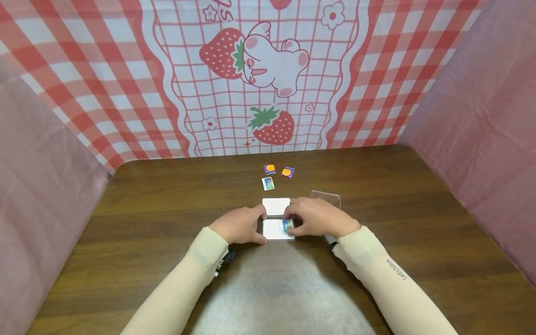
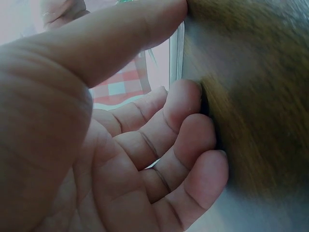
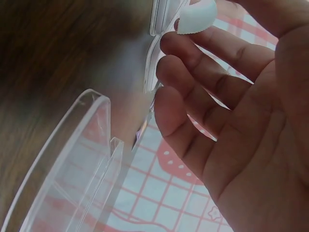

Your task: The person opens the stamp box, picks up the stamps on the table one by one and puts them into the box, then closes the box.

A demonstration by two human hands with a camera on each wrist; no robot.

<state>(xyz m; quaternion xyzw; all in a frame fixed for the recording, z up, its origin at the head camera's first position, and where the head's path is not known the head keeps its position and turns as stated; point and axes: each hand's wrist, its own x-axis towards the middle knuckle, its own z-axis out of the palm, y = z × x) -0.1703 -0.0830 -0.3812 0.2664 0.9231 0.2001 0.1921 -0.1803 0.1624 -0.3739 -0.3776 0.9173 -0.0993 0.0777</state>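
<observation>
A white case (image 1: 274, 229) lies unfolded on the table, its two flat halves one behind the other. My left hand (image 1: 238, 225) holds the near half at its left side, the thumb at the front corner and a fingertip at the back one. The other fingers rest on the tabletop in the left wrist view. Over the right part of that half, my right hand (image 1: 316, 216) pinches a small picture sticker (image 1: 286, 226) in blue and green. In the right wrist view the sticker (image 3: 197, 17) shows a white back and a toothed edge.
A similar picture piece (image 1: 268, 183) lies behind the case. Farther back are two purple squares (image 1: 270, 169) with orange circles. A clear plastic box (image 1: 325, 197) stands behind the right hand. A patterned cloth (image 1: 268, 93) hangs along the table's back edge.
</observation>
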